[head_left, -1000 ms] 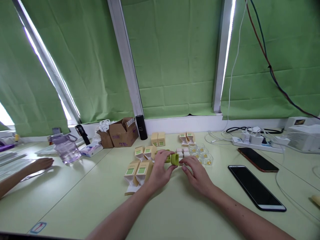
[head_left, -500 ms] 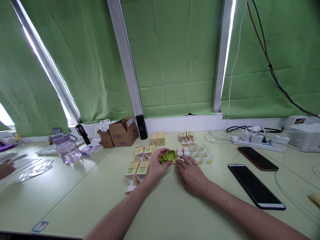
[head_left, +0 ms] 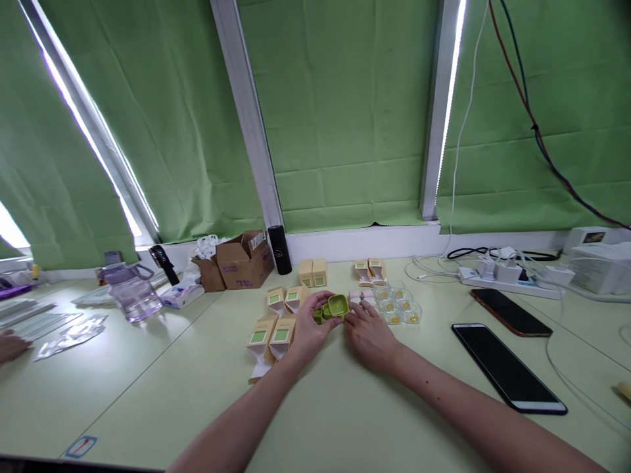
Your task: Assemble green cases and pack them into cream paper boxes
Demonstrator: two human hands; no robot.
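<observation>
A small olive-green hinged case [head_left: 336, 307] stands open between my two hands at the middle of the table. My left hand [head_left: 309, 329] is closed round its left side. My right hand [head_left: 365, 332] pinches its right edge with the fingertips. Several small tan boxes with green labels [head_left: 275, 328] lie just left of my left hand, some with flaps open. Several clear little cups with yellow contents [head_left: 400, 309] and small pale pink pieces [head_left: 359, 295] sit just beyond my right hand.
Two dark phones [head_left: 507, 366] lie at right, near a white power strip [head_left: 503, 276] with cables. A brown carton [head_left: 241, 263], a black cylinder [head_left: 279, 250] and a clear purple jug [head_left: 131, 292] stand at the back left. Another person's hand [head_left: 10, 345] shows at the far left.
The green case, held shut and on edge a second ago, now lies open in my hands. My right hand has slid left to it. The other person's hand has drawn back left.
</observation>
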